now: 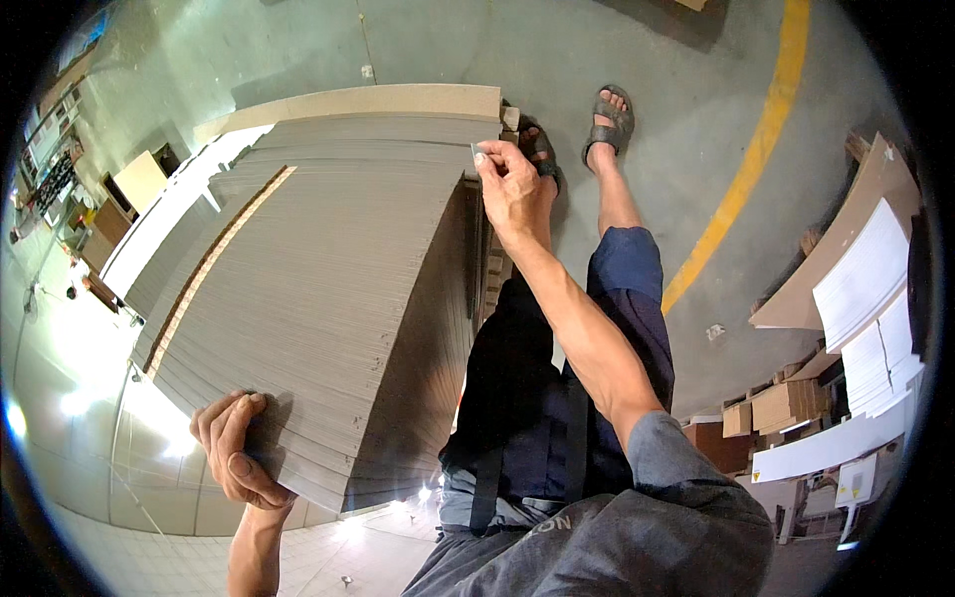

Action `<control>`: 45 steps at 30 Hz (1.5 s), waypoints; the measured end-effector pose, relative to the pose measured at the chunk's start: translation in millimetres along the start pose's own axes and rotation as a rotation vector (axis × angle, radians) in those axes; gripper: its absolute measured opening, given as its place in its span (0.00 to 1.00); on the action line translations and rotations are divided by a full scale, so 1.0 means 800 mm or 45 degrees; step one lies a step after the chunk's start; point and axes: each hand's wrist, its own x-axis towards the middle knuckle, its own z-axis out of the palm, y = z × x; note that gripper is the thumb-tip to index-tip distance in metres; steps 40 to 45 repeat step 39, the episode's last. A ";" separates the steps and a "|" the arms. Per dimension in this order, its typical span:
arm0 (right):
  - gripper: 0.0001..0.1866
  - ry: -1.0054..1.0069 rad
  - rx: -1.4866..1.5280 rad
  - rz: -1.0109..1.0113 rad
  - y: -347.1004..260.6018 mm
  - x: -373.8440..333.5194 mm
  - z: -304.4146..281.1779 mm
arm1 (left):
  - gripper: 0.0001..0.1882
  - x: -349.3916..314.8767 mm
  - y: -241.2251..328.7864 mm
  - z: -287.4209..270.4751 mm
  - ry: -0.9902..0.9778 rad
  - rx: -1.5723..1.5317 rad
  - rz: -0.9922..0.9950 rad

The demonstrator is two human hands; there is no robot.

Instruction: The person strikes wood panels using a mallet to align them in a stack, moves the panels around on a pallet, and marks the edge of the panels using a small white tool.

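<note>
A tall stack of grey cardboard sheets (298, 269) fills the left and middle of the view, its many thin edges showing as lines. At its lower left corner my left hand (237, 448) grips the edge, fingers bent and thumb along the end. My right hand (509, 189) is beside the stack's upper right corner, thumb and forefinger pinched on a small thin pale piece (476, 151). Whether that piece is loose or part of a sheet is not clear. A narrow brown strip (221, 261) runs along the stack's left part.
A long tan board (378, 100) lines the stack's far end. My sandalled feet (611, 119) stand right of it, near a yellow floor line (751, 169). White sheets (865, 289) and cardboard boxes (789, 406) stand at the far right.
</note>
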 end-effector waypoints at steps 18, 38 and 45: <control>0.08 -0.307 -0.113 -0.149 -0.017 -0.046 -0.017 | 0.27 -0.002 -0.002 0.008 0.099 -0.021 -0.061; 0.11 -1.122 0.326 -0.651 -0.285 -0.224 -0.110 | 0.24 -0.001 0.000 0.006 0.301 -0.115 0.020; 0.13 -1.158 0.215 -0.658 -0.281 -0.223 -0.119 | 0.24 -0.006 -0.003 0.009 0.330 -0.111 0.027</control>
